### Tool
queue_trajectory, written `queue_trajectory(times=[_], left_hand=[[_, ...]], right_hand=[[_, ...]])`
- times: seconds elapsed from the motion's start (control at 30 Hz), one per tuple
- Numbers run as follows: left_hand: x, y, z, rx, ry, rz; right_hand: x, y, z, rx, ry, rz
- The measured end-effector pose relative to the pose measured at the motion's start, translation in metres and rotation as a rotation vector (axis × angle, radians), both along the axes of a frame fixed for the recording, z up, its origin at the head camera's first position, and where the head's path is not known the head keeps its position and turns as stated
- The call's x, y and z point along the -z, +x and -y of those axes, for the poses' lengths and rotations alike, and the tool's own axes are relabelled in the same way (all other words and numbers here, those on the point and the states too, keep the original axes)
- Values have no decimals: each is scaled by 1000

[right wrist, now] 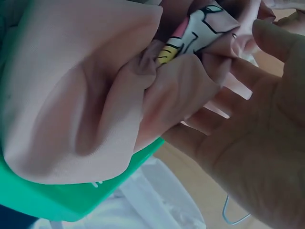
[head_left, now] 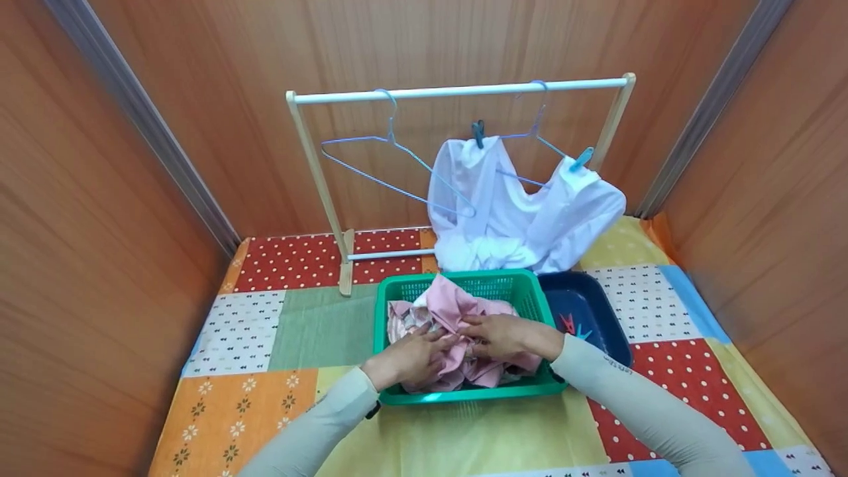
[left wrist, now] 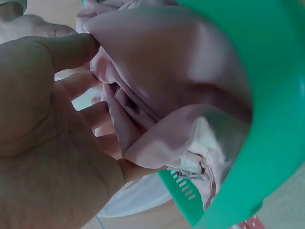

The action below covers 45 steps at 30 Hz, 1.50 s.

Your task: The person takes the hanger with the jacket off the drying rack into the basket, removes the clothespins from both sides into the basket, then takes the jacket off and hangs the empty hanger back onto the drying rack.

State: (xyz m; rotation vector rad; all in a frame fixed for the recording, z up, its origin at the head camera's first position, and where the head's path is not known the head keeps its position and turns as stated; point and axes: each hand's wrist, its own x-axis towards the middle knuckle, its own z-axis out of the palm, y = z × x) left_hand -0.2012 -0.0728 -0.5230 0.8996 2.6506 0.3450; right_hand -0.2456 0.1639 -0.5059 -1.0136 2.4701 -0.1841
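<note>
A crumpled pink garment (head_left: 450, 301), with a patch of cartoon print (right wrist: 198, 36) showing in the right wrist view, lies heaped in a green plastic basket (head_left: 464, 395). My left hand (head_left: 411, 358) touches the left part of the cloth, its fingers spread and fairly straight, their tips partly hidden in the folds. From the right, my right hand (head_left: 507, 336) reaches over the basket's side. Its extended fingers rest among the pink folds, with the thumb apart from them. Beside the left hand's fingers in the left wrist view, a metal zip or fastener (left wrist: 190, 174) shows on the garment.
Behind the basket stands a clothes rack (head_left: 457, 91). On it hang a bare blue wire hanger (head_left: 391, 140) and a second hanger with a white garment (head_left: 530, 218) held by pegs (head_left: 582, 159). A dark blue tray (head_left: 606, 311) with pegs sits right. Wooden walls enclose the patchwork cloth.
</note>
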Motion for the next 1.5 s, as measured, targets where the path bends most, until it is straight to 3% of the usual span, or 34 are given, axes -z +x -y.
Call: queue_trajectory(times=[0.3,0.53,0.67,0.87,0.97,1.07,1.2,1.3,1.4,1.5], left_hand=[[11,8,-3,46,-72,43],[8,8,-2,84,-68,23],[-2,11,2,76,-14,-7],[-31,12,11,49,118,-64],[-44,9,17,10,199,-108],[-50,-2,21,-23,241,-167],[-47,-29,23,-11,128,-209],[-40,-44,24,1,-2,-162],[-31,-47,23,-4,-73,-79],[-24,-40,21,-15,-76,-1]], right_hand=[[9,13,10,-33,93,6],[9,13,12,-11,83,23],[4,13,7,-21,23,1],[-10,12,-7,-25,-60,-61],[-20,10,-12,-21,-124,-86],[-26,5,-16,-21,-205,-113],[-27,-2,-17,0,-268,-148],[-23,-4,-13,10,-238,-142],[-15,-1,-9,-8,-174,-111],[-7,4,-7,-21,-104,-82]])
